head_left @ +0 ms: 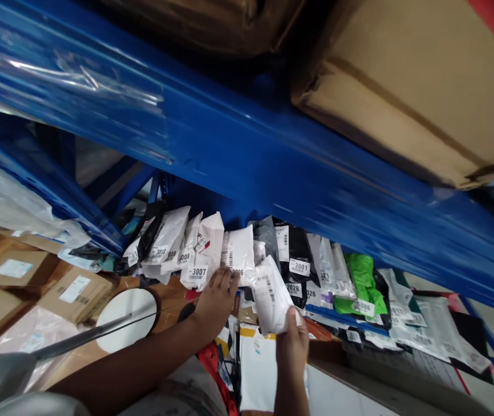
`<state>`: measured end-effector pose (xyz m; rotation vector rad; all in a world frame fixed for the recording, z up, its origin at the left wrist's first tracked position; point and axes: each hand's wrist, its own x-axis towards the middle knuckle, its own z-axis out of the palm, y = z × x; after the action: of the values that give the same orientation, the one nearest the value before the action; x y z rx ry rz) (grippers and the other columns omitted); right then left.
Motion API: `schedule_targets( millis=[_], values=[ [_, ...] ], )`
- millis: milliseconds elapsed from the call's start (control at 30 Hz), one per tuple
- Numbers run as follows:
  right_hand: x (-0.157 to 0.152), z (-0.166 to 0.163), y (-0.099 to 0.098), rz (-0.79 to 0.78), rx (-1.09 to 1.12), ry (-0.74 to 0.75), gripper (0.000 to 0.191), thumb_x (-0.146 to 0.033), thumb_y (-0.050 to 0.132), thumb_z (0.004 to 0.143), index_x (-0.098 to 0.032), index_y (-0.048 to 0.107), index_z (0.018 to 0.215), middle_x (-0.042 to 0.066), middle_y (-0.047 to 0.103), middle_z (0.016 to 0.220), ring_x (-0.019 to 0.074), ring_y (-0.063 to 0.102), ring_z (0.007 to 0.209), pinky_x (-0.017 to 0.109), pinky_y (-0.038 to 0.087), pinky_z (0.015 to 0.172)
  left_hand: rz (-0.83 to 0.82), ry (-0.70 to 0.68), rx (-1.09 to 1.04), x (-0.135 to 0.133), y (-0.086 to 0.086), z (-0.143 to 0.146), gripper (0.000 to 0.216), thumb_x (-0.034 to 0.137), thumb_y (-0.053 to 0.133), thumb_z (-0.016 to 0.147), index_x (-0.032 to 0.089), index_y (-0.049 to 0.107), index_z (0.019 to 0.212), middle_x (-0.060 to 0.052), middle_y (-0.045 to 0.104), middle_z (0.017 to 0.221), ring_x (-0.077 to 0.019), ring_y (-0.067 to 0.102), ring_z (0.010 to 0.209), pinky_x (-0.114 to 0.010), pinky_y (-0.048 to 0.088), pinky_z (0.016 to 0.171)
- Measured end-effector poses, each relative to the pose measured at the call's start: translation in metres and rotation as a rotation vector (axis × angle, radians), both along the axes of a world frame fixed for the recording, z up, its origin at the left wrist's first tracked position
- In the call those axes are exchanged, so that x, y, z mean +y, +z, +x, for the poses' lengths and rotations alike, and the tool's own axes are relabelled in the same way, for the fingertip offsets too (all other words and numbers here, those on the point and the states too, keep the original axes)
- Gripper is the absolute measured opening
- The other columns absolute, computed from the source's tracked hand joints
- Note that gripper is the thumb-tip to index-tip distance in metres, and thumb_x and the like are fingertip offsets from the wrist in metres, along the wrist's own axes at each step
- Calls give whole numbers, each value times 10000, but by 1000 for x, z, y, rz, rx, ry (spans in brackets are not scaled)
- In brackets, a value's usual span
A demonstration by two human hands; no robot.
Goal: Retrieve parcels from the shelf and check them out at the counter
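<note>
White packet (270,297), one, soft-sided, printed label on its face; position: in front of the shelved row, tilted, lower end in the right hand (293,341). Right fingers: clamped on that lower end, thumb on the near face. Left hand (215,303): at the bottom edge of white packet 3006 (241,248), partly over its number tag; whether its fingers are apart or closed on the packet, cannot tell. Adjoining, leftward: pale packet 3007 (211,240), upright and leaning; further along, white packet 3010 (172,228). Adjoining, rightward: grey packet (267,231), then black packet 3001 (302,248); further right, bright green packet (358,268), crumpled, tagged. Overhead: blue shelf beam (229,150), running across the full view, with a cardboard box (403,98) above it at right. Below the hands: white-and-yellow packet (256,370). Lower left: round white disc (121,335), crossed by a grey rod (82,337); beside it, a labelled carton (93,297).
</note>
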<state>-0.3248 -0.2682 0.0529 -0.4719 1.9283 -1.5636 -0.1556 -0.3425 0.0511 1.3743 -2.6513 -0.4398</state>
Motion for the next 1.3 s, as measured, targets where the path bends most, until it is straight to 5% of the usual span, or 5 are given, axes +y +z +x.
schedule_targets(
  millis=[133, 267, 467, 667, 1300],
  values=[
    [13, -43, 25, 96, 89, -22, 518, -683, 658, 581, -169, 630, 640, 54, 665, 533, 198, 587, 465, 299, 452, 438, -33, -17, -27, 3, -11, -3, 477, 181, 403, 892, 124, 444, 1364, -218, 500, 1352, -297, 426, 1297, -447, 362, 1064],
    [13, -56, 35, 157, 209, 101, 536, -706, 641, 579, -170, 621, 575, 56, 648, 523, 208, 593, 521, 313, 470, 500, -50, -27, -37, 5, -17, -3, 481, 193, 411, 891, 94, 446, 1360, -250, 524, 1314, -311, 449, 1277, -443, 352, 1068],
    [-9, -23, 18, 221, 342, 341, 390, -546, 755, 525, -171, 683, 606, 8, 638, 526, 162, 539, 490, 292, 455, 533, -81, -38, -42, 6, -24, -3, 507, 150, 423, 879, 113, 412, 1384, -233, 535, 1311, -285, 449, 1282, -441, 342, 1084],
    [-30, -7, -2, 193, 394, 423, 463, -536, 670, 609, -164, 710, 881, 136, 736, 970, 293, 647, 966, 441, 469, 906, -99, -77, -76, 3, -28, -1, 452, 150, 339, 903, 52, 490, 1317, -194, 538, 1321, -268, 459, 1274, -397, 386, 1076],
    [-45, 6, -6, 222, 495, 590, 415, -518, 563, 765, -157, 701, 915, 132, 742, 946, 281, 664, 875, 366, 499, 802, -247, -137, -107, 5, -30, 3, 408, 121, 382, 869, -29, 582, 1191, -201, 587, 1251, -247, 509, 1231, -346, 405, 1068]
  ],
)
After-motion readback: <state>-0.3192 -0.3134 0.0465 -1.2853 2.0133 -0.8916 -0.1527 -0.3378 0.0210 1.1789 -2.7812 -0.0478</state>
